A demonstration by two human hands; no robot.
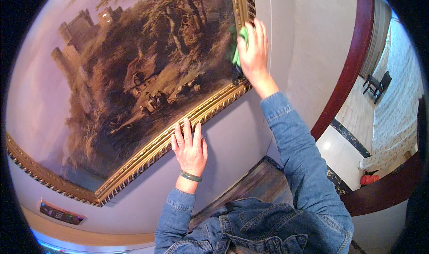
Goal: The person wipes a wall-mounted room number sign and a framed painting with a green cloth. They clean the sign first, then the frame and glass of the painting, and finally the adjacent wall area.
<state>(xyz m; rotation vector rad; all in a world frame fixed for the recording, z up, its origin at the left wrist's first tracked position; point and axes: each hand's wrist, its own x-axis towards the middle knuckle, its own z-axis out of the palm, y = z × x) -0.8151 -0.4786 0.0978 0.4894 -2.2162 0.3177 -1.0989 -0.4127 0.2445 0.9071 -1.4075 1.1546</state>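
A large landscape painting (140,76) with castle towers, trees and small figures hangs on the wall in a gilt moulded frame (134,165). My right hand (253,51) presses a green cloth (244,41) against the frame's right side, near the lower right corner. The palm covers part of the cloth. Lower down, my left hand (190,146) rests with spread fingers on the frame's bottom rail and holds nothing. A dark green bangle (190,176) circles the left wrist. Both arms wear blue denim sleeves.
Below the painting, a small dark panel (61,212) is fixed to the wall. A curved dark red edge (348,64) borders an opening at right. Beyond it are a dark chair (377,84), a pale patterned curtain (397,120) and a red object (369,179) on the floor.
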